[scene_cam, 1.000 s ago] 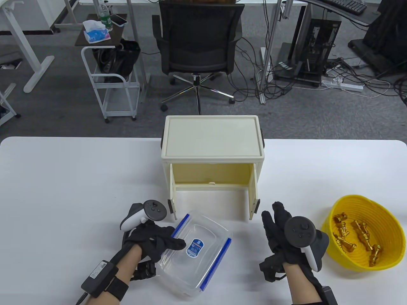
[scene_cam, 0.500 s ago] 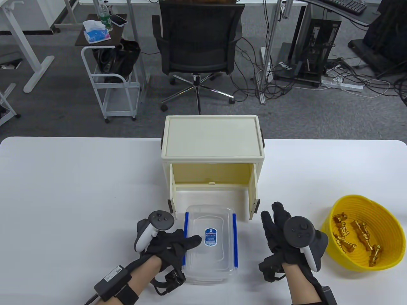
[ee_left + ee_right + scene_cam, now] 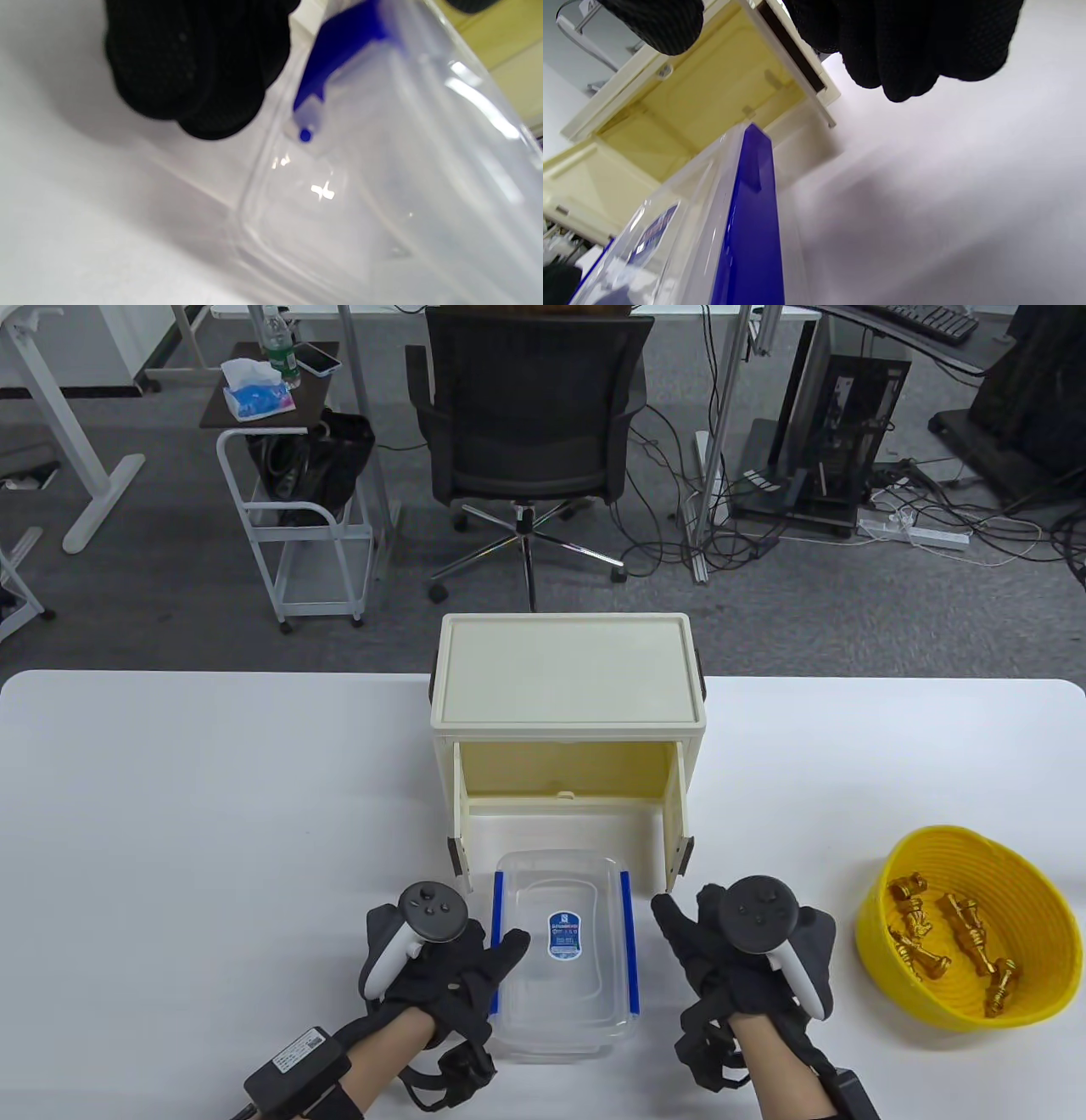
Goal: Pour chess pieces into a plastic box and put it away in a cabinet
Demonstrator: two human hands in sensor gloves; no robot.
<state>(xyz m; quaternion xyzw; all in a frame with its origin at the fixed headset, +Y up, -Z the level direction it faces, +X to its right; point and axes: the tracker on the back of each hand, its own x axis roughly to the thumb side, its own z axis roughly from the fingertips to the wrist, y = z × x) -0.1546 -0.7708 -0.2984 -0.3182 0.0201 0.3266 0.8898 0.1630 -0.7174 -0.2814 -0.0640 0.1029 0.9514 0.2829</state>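
The clear plastic box (image 3: 564,976) with blue clasps and a closed lid lies on the white table just in front of the open cabinet (image 3: 567,678). My left hand (image 3: 496,963) grips the box's left edge, with one finger lying on the lid. In the left wrist view my fingers (image 3: 191,63) sit beside the blue clasp (image 3: 335,55). My right hand (image 3: 687,937) is open beside the box's right side, a small gap away. The right wrist view shows the right clasp (image 3: 751,220) and the cabinet's inside (image 3: 704,93). Gold chess pieces (image 3: 950,937) lie in a yellow bowl (image 3: 882,891).
The cabinet's two doors (image 3: 679,831) stand open toward me on either side of the box. The yellow bowl stands at the right of the table, right of my right hand. A black office chair (image 3: 526,415) stands beyond the table.
My left hand turned the box from a slant to square and slid it right, in front of the cabinet. My right hand then moved left toward the box's right side.
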